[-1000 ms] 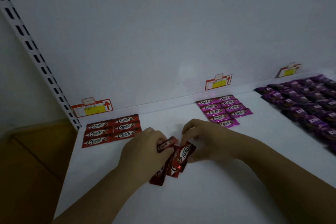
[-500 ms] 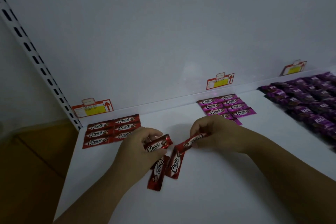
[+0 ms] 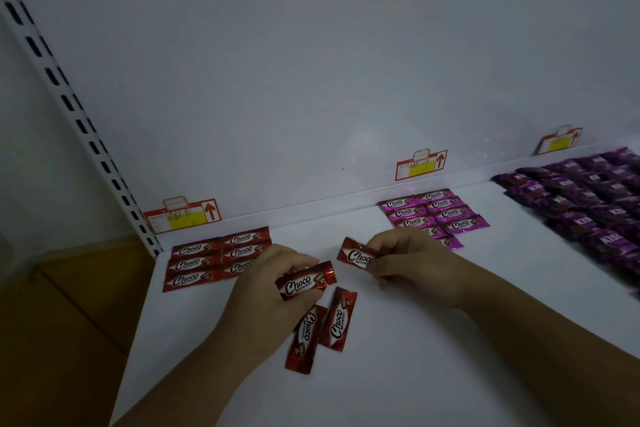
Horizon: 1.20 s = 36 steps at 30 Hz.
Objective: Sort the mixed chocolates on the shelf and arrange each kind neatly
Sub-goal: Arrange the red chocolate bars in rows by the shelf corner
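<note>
My left hand (image 3: 273, 284) pinches one red Choco bar (image 3: 306, 281), held level just above the white shelf (image 3: 415, 374). My right hand (image 3: 408, 260) grips a second red Choco bar (image 3: 355, 255) by its right end. Two more red Choco bars (image 3: 322, 329) lie side by side on the shelf below my left hand. A neat block of red Choco bars (image 3: 214, 258) sits at the back left, partly hidden by my left hand. Pink Choco bars (image 3: 433, 213) form a block at the back centre. Dark purple chocolates (image 3: 595, 204) fill the right side.
Three red and yellow price tags stand along the shelf's back lip, one (image 3: 181, 217) behind the red block. A slotted white upright (image 3: 69, 107) marks the shelf's left end. Brown flooring (image 3: 62, 322) lies beyond the left edge.
My hands have drawn apart, each lifting one red bar out of the bunch. Two bars stay on the shelf. My right hand's bar turned label up.
</note>
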Motion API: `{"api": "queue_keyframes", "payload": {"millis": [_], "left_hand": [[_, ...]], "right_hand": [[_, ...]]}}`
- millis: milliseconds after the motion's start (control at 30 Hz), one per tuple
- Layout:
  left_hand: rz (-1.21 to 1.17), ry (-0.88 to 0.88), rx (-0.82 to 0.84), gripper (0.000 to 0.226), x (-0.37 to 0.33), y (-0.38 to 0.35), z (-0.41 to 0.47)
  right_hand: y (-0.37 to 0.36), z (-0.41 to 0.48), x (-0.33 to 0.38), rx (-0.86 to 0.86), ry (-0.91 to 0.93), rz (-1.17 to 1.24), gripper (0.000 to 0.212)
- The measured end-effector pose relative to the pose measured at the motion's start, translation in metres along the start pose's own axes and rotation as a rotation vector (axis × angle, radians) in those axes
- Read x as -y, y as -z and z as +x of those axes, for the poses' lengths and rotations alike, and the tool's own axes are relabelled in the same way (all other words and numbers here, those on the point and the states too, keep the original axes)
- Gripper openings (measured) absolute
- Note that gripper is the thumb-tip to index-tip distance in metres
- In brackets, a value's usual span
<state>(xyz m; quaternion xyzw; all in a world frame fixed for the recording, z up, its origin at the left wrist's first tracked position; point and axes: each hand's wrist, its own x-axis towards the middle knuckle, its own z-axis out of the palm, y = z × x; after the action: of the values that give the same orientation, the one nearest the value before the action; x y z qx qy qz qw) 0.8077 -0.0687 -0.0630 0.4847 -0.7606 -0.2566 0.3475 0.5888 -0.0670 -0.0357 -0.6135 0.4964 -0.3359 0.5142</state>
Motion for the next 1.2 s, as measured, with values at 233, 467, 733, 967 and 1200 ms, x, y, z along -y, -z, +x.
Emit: {"api": "queue_keyframes", "payload": {"millis": [233, 467, 733, 967, 1200], "left_hand": [[-0.006, -0.014, -0.025, 0.031, -0.002, 0.002, 0.0], [0.05, -0.019, -0.054, 0.023, -0.005, 0.03, -0.005], [0.292, 0.186, -0.126, 0.015, 0.046, 0.085, -0.046], [0.497, 0.2, -0.158, 0.032, 0.048, 0.07, -0.064], [0.616, 0.185, -0.032, 0.059, 0.053, 0.064, -0.07]], "right_hand": [[-0.003, 0.002, -0.003, -0.045, 0.024, -0.096, 0.009], [-0.014, 0.004, 0.005, -0.137, 0.082, -0.084, 0.008], [-0.066, 0.03, 0.034, -0.033, 0.085, -0.489, 0.009], [-0.106, 0.062, 0.027, -0.042, 0.305, -0.853, 0.012], [-0.101, 0.067, 0.009, -0.023, 0.488, -0.904, 0.017]]}}
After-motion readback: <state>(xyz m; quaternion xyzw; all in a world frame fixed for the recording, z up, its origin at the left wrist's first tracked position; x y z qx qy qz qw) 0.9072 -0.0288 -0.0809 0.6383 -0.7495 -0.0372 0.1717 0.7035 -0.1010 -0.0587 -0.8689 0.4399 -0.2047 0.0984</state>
